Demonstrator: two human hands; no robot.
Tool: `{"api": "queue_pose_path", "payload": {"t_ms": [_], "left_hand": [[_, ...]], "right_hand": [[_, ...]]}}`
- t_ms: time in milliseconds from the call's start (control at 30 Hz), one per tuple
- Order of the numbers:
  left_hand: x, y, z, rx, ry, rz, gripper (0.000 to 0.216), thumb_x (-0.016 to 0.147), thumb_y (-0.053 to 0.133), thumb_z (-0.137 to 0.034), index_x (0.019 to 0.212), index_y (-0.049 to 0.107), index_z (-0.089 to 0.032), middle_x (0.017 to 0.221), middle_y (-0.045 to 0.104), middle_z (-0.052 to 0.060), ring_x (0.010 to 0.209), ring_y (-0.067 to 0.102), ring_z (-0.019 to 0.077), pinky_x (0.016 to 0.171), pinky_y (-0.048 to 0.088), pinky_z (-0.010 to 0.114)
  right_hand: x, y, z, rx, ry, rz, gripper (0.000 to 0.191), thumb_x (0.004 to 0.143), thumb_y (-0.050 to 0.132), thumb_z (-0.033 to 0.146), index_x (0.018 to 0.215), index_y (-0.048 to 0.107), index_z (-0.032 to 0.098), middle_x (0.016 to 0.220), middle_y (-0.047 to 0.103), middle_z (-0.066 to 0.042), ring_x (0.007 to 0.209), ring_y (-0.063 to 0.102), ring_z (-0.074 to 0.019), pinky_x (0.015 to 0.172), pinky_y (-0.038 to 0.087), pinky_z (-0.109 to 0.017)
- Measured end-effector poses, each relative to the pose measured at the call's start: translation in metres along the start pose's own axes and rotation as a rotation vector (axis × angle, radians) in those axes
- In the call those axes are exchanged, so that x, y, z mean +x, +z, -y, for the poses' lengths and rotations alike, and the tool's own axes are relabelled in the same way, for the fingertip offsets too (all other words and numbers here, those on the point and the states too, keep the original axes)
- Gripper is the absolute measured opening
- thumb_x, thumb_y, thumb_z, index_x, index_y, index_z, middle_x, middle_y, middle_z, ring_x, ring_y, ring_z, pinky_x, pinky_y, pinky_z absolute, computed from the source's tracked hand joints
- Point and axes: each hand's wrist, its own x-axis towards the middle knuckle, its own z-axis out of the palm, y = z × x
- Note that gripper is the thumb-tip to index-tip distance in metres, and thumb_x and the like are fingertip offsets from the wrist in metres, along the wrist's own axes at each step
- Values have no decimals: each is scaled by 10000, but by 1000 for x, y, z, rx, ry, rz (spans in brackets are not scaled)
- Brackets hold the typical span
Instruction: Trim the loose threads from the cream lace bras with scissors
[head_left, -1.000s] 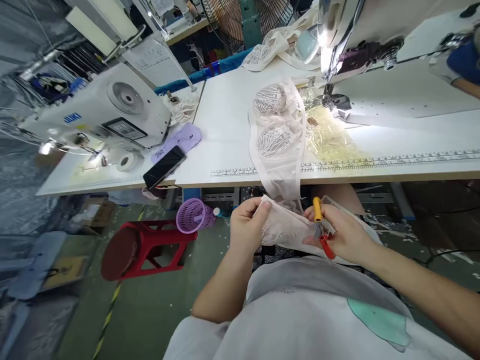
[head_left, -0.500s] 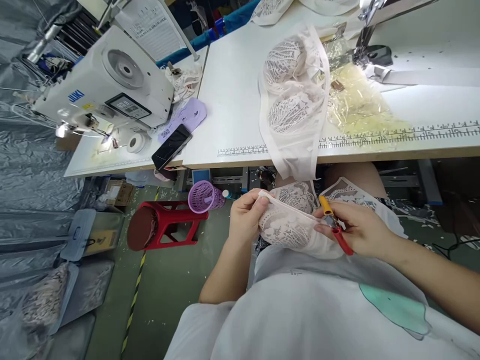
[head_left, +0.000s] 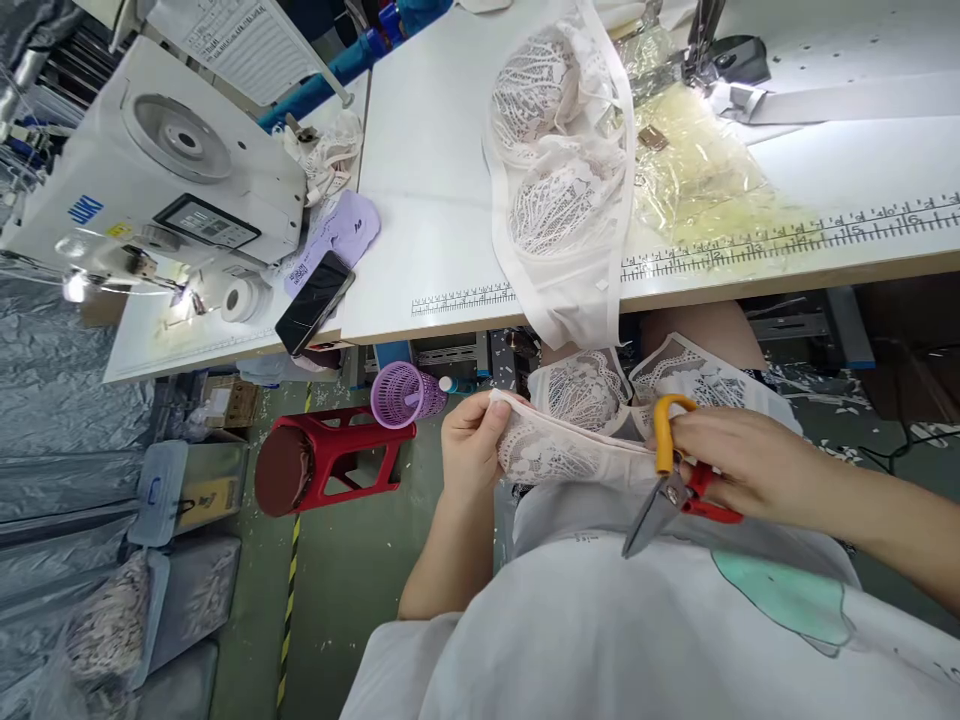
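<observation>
My left hand is closed, thumb and fingers pinching the edge of a pale pink lace bra over my lap. My right hand is wrapped round scissors with one yellow and one red handle. Their blades point down and left, in front of my shirt. The bra's edge runs taut between both hands; whether my right fingers also grip it is hidden behind the scissors. Beyond it on my lap lie more lace cups. Another pale lace bra lies on the table, its end hanging over the front edge.
A white sewing machine stands at the left, with a phone near the edge. Below are a purple basket and a red stool. Yellowish plastic film and a printed ruler are on the table.
The scissors have swung round in my right hand, so their blades now show pointing down-left. My left hand still pinches the bra edge. The whole view has shifted slightly.
</observation>
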Motion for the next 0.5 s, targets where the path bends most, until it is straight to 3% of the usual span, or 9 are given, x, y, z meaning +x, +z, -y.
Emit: {"api": "queue_pose_path", "payload": {"t_ms": [133,333,500], "left_hand": [[5,-3,0,3,-15,-62,291,598,776,-453,615,696,-174,574,638,18,525,570,133,513,468,246],[10,-8,-2,-12,-30,-106,258,586,792,-421,612,698,-183,577,641,13,542,595,140,526,491,253],[13,-12,-4,10,-32,-147,271,576,799,-425,607,697,-176,590,645,15,524,586,126,494,487,234]], "right_hand": [[-17,-12,-7,-154,-141,79,326,651,361,-25,761,479,258,669,560,-28,605,528,-205,544,427,-324],[-44,-23,-21,-181,38,84,245,763,411,24,709,473,255,667,590,-41,601,560,-206,520,431,-331],[-59,-31,-36,-55,219,-25,194,825,464,106,826,584,259,861,687,-85,730,651,-231,535,479,-306]]}}
